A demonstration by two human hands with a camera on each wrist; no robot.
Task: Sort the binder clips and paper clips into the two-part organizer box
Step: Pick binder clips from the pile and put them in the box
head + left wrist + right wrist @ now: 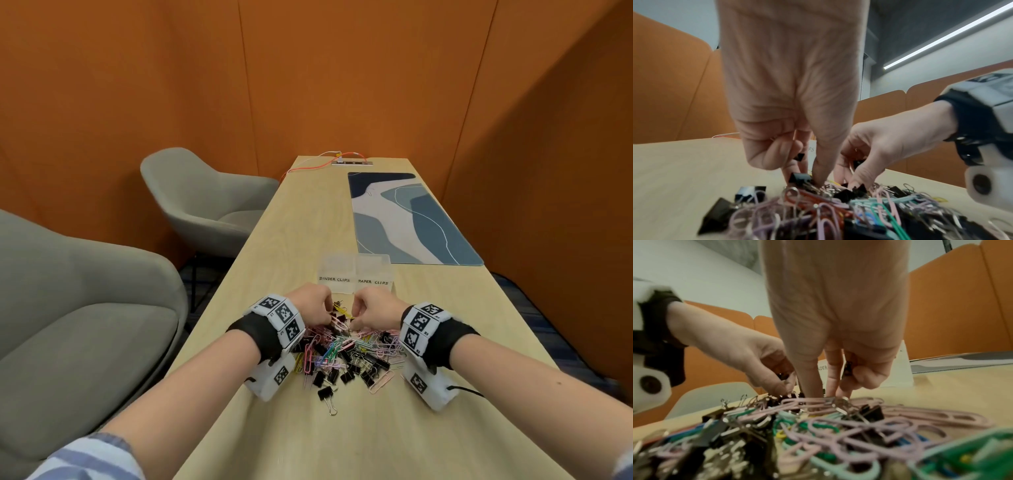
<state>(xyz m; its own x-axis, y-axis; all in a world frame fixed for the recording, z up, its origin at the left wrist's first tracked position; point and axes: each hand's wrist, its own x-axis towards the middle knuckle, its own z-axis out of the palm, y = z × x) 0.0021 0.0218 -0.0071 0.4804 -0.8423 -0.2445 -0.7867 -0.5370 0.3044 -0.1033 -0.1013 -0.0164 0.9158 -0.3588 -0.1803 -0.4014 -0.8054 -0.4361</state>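
Note:
A mixed pile of black binder clips and coloured paper clips [346, 349] lies on the table in front of me. Behind it stands the clear two-part organizer box [356, 274], labelled BINDER CLIPS on the left and PAPER CLIPS on the right. My left hand [805, 178] pinches a black binder clip [800, 177] at the pile's far edge between thumb and forefinger, with a second black clip [799, 156] tucked under its curled fingers. My right hand [822, 393] digs thumb and fingers into the pile right beside it and keeps a black binder clip [847, 368] in its curled fingers.
A blue and white patterned mat [407, 219] lies beyond the box on the right. Two grey armchairs [205, 202] stand along the table's left side. An orange cable [318, 164] and a power strip sit at the far end. Orange walls enclose the table.

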